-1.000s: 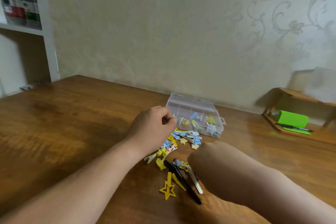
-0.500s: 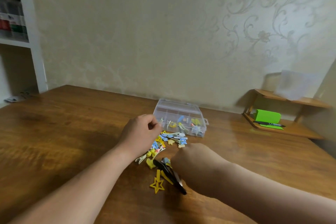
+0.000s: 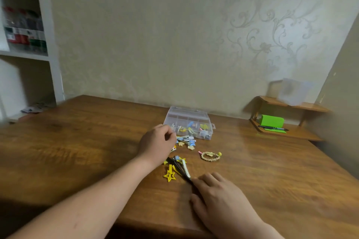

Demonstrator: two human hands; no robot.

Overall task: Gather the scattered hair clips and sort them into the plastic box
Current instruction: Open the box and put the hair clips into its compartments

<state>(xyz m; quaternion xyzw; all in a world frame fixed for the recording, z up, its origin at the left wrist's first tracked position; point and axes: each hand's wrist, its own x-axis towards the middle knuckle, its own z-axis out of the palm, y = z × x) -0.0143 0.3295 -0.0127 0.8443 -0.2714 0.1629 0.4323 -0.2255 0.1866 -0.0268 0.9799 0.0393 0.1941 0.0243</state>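
Box: clear plastic box (image 3: 189,122), divided, on the bench (image 3: 77,141), some clips inside.
Clips: hair clips (image 3: 185,141) scattered just before it; black clip (image 3: 179,168) and star clip (image 3: 170,175) nearer.
Left hand (image 3: 156,141): curled at the box's corner; cannot tell if it holds anything.
Right hand (image 3: 219,198): flat, relaxed, touching the black clip's end.
Handling: probably light, stiff, slick; pinch along the sides.
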